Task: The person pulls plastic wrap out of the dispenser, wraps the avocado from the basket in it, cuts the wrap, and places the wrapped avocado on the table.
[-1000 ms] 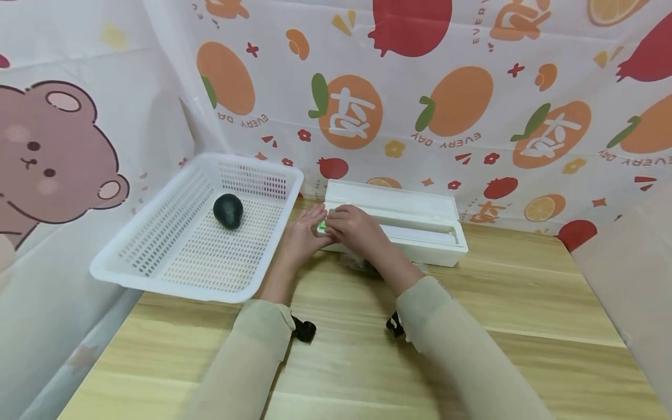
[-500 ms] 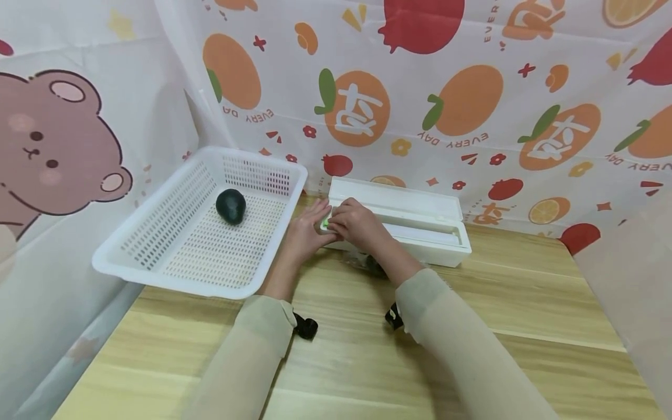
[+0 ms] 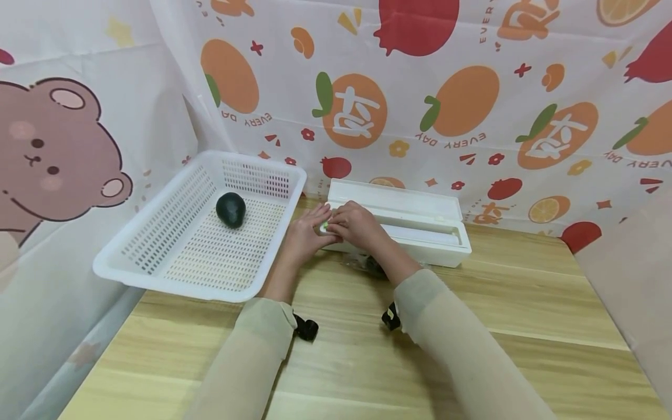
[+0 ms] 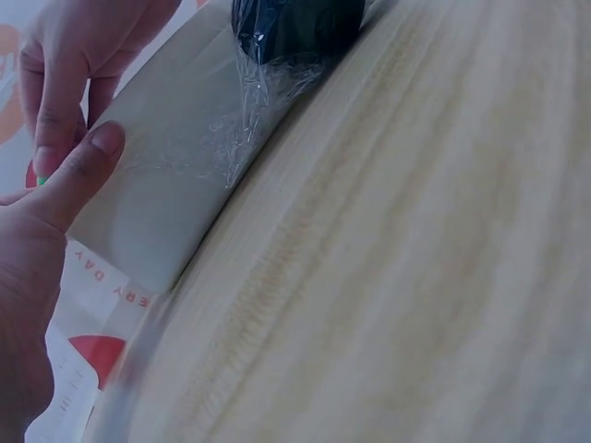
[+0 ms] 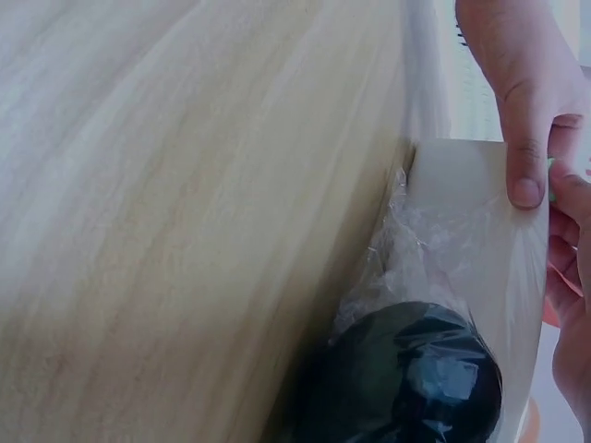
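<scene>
A white cling film dispenser lies along the back of the table, its lid raised and a film roll inside. My left hand holds the box's left end, thumb against the front wall. Beside it, my right hand pinches a small green slide cutter, mostly covered by the fingers. In front of the box sits a dark green avocado under clear cling film, which stretches up the front wall. My right forearm partly hides this avocado in the head view.
To the left stands a white perforated basket with another dark avocado in it. A fruit-print sheet hangs behind the wooden table, and a bear-print sheet hangs on the left.
The head view has shifted slightly. Both hands stay at the left end of the dispenser, with only small finger movement around the green slide cutter.
</scene>
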{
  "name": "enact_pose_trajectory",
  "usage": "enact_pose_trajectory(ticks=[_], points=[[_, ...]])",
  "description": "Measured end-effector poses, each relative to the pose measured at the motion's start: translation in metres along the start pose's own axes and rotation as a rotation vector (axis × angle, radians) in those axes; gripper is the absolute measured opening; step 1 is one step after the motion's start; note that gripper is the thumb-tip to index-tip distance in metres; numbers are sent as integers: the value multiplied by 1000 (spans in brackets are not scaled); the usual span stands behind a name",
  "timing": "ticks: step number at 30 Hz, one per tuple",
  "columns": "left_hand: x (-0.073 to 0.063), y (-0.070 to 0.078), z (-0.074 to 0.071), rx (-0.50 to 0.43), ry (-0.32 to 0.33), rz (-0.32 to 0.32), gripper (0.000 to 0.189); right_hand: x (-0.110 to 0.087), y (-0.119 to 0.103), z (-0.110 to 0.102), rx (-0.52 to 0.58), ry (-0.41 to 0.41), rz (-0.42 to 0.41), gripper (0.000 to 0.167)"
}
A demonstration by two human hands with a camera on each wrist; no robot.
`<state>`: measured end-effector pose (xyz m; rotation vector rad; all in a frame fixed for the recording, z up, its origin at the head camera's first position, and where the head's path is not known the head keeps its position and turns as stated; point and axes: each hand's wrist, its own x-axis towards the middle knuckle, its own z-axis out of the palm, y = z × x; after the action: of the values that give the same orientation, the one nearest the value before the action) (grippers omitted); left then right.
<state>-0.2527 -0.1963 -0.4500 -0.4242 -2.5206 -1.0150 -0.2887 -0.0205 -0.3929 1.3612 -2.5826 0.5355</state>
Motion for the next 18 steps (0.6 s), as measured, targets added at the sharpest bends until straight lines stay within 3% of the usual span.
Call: enact_pose_trajectory(ticks=[7, 18], points=[[0, 1, -2, 1, -23, -34, 73, -4, 3, -2, 32, 0, 34, 19], [-1, -1, 2, -10, -36, -20, 77, -11, 13, 0, 181, 16, 112, 17]])
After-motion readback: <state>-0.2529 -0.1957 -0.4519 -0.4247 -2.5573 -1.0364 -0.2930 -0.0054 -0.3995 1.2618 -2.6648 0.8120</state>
